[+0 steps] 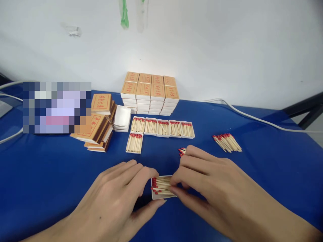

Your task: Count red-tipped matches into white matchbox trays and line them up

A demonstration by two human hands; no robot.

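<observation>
A white matchbox tray (156,196) lies on the blue table between my two hands, partly filled with red-headed matches (161,185). My left hand (126,188) grips the tray at its left end, thumb on the near side and forefinger on the far side. At the tray's right end, the fingers of my right hand (202,181) are pinched on some of the matches. Behind my right hand a few loose matches (182,152) show, the rest of them covered by the fingers.
Several filled matchbox trays (163,127) stand in a row, with one more filled tray (134,143) nearer. Behind are stacked closed matchboxes (150,89). To the left are matchbox sleeves (94,124) and stacked empty trays (122,117). A match pile (227,143) lies right; a cable (252,119) runs behind.
</observation>
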